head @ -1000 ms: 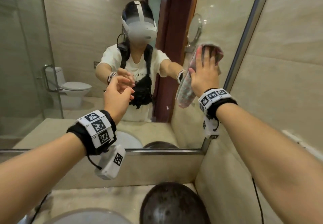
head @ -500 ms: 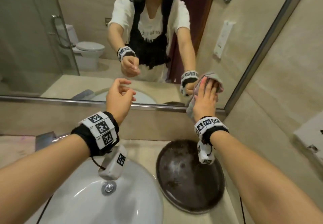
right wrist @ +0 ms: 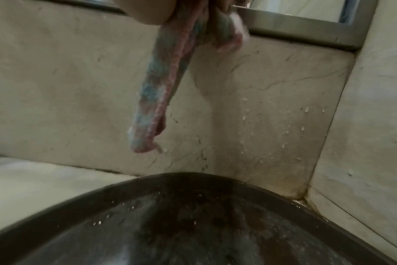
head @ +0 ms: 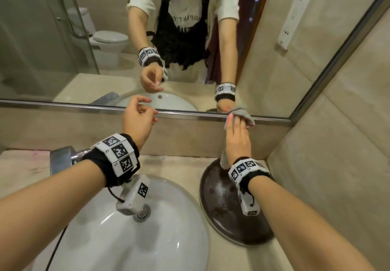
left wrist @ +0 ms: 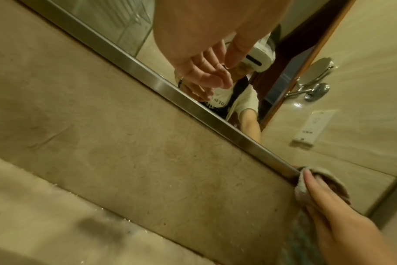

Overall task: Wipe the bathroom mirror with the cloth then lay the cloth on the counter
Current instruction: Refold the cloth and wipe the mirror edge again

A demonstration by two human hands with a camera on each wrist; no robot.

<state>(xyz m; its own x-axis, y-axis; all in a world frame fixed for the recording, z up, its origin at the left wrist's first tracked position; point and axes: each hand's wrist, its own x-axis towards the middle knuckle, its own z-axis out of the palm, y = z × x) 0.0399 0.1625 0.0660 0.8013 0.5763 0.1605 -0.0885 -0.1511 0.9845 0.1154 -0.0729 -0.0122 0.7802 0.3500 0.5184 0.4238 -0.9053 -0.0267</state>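
The mirror (head: 274, 49) fills the wall above a steel bottom rail (head: 84, 105). My right hand (head: 237, 137) lies flat with straight fingers on a pink, blue and grey cloth (head: 245, 115), pressing it against the rail near the mirror's lower right corner. The cloth's loose end (right wrist: 161, 86) hangs down the stone backsplash. The left wrist view shows the same hand (left wrist: 324, 202) over the cloth (left wrist: 324, 177). My left hand (head: 137, 120) hovers in front of the rail with loosely curled fingers and holds nothing. The beige counter (head: 175, 165) runs below.
A white sink (head: 168, 228) sits in the counter under my left wrist, with a chrome faucet (head: 61, 158) behind it. A dark round tray (head: 223, 203) lies wet on the counter below my right hand. The stone side wall (head: 327, 165) closes the right side.
My right hand has slid the cloth down the mirror's right side from high up to the bottom rail. The view has tilted down; my left hand has kept its loose pose.
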